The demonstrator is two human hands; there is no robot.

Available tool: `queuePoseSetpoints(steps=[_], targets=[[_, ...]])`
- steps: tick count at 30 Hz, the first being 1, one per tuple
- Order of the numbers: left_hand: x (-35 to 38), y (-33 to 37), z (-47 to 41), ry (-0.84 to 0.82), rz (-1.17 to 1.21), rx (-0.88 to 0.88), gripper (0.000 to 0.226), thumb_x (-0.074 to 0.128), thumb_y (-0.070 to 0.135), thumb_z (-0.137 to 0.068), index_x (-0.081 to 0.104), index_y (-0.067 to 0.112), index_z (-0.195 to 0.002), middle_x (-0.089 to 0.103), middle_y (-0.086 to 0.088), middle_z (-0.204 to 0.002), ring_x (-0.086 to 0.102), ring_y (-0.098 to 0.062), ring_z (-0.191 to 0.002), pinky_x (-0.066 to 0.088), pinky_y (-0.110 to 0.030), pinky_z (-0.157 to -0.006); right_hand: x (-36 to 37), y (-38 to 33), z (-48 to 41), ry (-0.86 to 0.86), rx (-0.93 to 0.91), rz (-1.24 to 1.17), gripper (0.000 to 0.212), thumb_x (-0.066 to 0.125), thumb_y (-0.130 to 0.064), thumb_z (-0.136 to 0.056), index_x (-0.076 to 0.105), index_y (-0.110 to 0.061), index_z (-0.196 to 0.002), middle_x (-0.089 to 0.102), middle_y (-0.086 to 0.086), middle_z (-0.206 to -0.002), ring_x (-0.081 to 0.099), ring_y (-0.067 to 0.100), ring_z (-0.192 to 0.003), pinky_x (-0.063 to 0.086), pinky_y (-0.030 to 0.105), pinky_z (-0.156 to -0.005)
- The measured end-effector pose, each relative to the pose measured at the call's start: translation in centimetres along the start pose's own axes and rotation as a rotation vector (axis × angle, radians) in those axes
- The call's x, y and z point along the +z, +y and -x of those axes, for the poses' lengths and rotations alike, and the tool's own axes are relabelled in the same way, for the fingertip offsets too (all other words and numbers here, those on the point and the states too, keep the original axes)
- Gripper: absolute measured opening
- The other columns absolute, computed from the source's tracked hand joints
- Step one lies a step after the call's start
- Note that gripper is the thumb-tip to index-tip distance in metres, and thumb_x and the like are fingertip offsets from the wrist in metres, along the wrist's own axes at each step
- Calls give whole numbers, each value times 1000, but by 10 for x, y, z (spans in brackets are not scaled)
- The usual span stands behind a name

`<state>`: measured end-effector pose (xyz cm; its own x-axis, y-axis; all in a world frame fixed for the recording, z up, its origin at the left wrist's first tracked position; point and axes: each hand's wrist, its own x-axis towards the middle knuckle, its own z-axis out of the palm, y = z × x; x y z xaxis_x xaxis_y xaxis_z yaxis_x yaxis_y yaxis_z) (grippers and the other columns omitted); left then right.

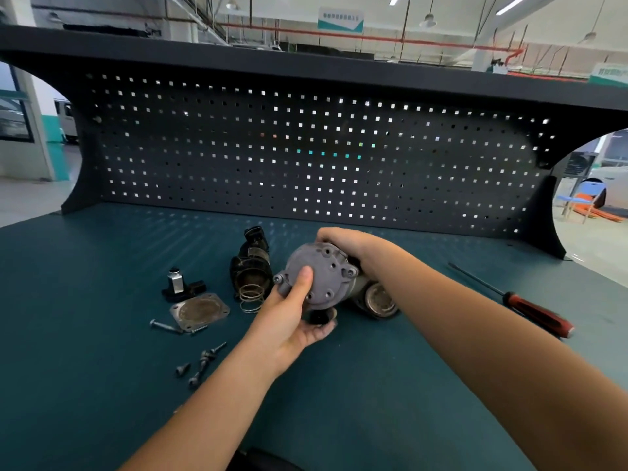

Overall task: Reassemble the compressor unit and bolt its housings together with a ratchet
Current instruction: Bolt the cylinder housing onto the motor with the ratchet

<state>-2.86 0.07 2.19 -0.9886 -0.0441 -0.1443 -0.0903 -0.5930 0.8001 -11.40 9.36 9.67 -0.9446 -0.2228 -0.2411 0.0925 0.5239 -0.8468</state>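
- Step, as I read it: fitting parts, no bolting yet. Grey housing held mid-frame just over the surface, bolt-hole face twd camera.
- L hand cups it from below, thumb pressed on the face. R hand curled over the top/back edge, gripping.
- Compressor body right beside it; joined or not, can't tell.
- Still loose: black housing, spring, square plate, bolts.
- Next prob: seat internals, line up holes, start bolts by hand. No ratchet in view, only a screwdriver.
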Motion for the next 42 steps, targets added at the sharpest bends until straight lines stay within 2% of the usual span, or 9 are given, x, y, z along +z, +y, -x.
queuePoseSetpoints(steps=[8, 19, 21, 23, 26, 30, 36, 39, 42], targets=[[-3, 0, 3, -29, -2, -3, 23, 57, 35, -89, 55, 18, -104, 64, -14, -103, 61, -27, -73, 54, -28, -48, 1, -11, 3, -106, 7, 157, 39, 52, -32, -92, 52, -12, -59, 55, -1, -39, 52, 14, -33, 41, 17, -39], [3, -10, 12, -69, -170, 110, 34, 61, 33, -86, 52, 20, -117, 63, -10, -115, 64, -30, -93, 54, -30, -56, -13, 19, 12, 97, -195, -167, 13, 61, -14, -79, 54, -17, -69, 56, 3, -64, 53, 18, -54, 44, 27, -52], [4, -13, 13, -85, -236, 159, 39, 62, 34, -85, 52, 24, -120, 63, -6, -115, 63, -29, -101, 53, -30, -59, -16, 27, 20, 106, -222, -235, 10, 62, -16, -81, 57, -24, -84, 61, 1, -77, 60, 16, -64, 48, 29, -58], [5, -14, 15, -133, -327, 217, 46, 62, 35, -84, 48, 30, -127, 63, 1, -117, 62, -23, -105, 53, -31, -64, -20, 37, 28, 132, -226, -332, 36, 62, -19, -82, 54, -29, -116, 63, 0, -97, 65, 16, -80, 52, 28, -65], [8, -16, 18, -213, -468, 306, 47, 64, 34, -82, 43, 49, -121, 64, 17, -112, 63, -9, -102, 54, -29, -67, -25, 52, 43, 181, -275, -430, 53, 60, -19, -84, 43, -28, -134, 60, 2, -111, 66, 17, -88, 53, 27, -65], [14, -19, 24, -322, -603, 410, 49, 66, 26, -82, 40, 56, -111, 66, 29, -99, 63, 10, -90, 50, -12, -64, -30, 66, 62, 235, -311, -595, 26, 55, -14, -84, 45, -31, -101, 60, 11, -102, 63, 24, -81, 54, 33, -64], [18, -21, 32, -436, -817, 478, 64, 66, 45, -64, 35, 59, -119, 58, 32, -113, 55, 10, -109, 42, -17, -96, -32, 90, 79, 260, -224, -800, 51, 57, -21, -80, 40, -12, -127, 63, 16, -103, 64, 31, -85, 54, 40, -71], [20, -24, 35, -473, -905, 495, 67, 69, 45, -67, 32, 64, -118, 56, 45, -106, 53, 16, -107, 38, -7, -91, -35, 97, 88, 265, -164, -845, 67, 70, -37, -73, 47, -10, -129, 62, 20, -118, 64, 35, -101, 53, 47, -86], [20, -28, 37, -498, -972, 515, 77, 76, 29, -74, 27, 65, -120, 53, 50, -103, 52, 20, -104, 35, 1, -82, -38, 99, 93, 355, -156, -790, 60, 75, -37, -73, 53, -8, -121, 66, 15, -109, 68, 30, -91, 57, 41, -77]])
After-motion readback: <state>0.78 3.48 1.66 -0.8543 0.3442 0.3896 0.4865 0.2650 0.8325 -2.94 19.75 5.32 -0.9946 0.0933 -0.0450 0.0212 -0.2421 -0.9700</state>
